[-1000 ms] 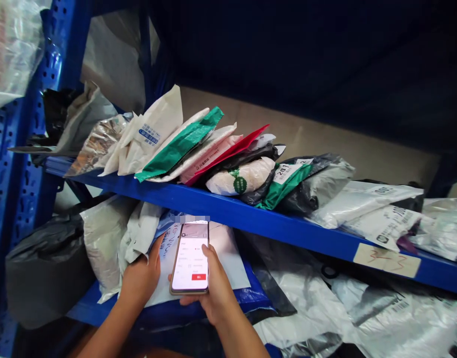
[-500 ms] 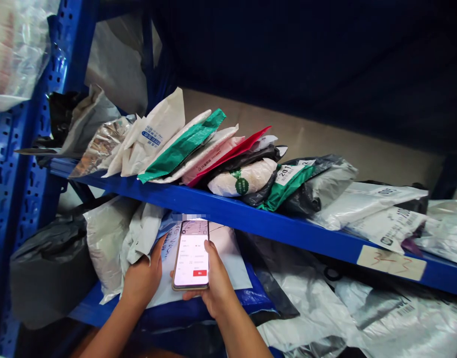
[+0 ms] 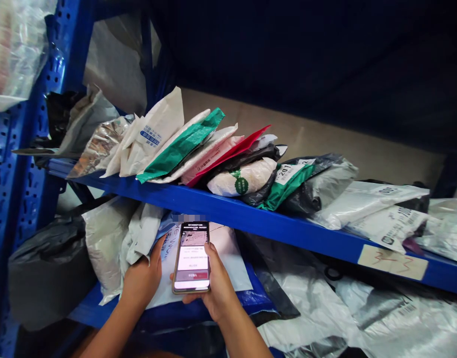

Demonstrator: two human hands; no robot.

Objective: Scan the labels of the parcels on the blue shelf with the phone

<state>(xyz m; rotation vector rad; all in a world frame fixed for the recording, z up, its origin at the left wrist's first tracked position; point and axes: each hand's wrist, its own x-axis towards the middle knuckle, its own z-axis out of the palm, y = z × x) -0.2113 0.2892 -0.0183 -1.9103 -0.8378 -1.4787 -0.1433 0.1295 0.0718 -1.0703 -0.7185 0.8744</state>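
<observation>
The right hand (image 3: 217,288) is wrapped around a smartphone (image 3: 192,257), held upright over a white mailer parcel (image 3: 228,258) on the lower blue shelf (image 3: 168,313). The left hand (image 3: 140,281) presses the parcel's left edge, fingers seemingly curled on it. Soft mailers (image 3: 183,144) overhang the upper shelf's edge; a nudge could spill them.
</observation>
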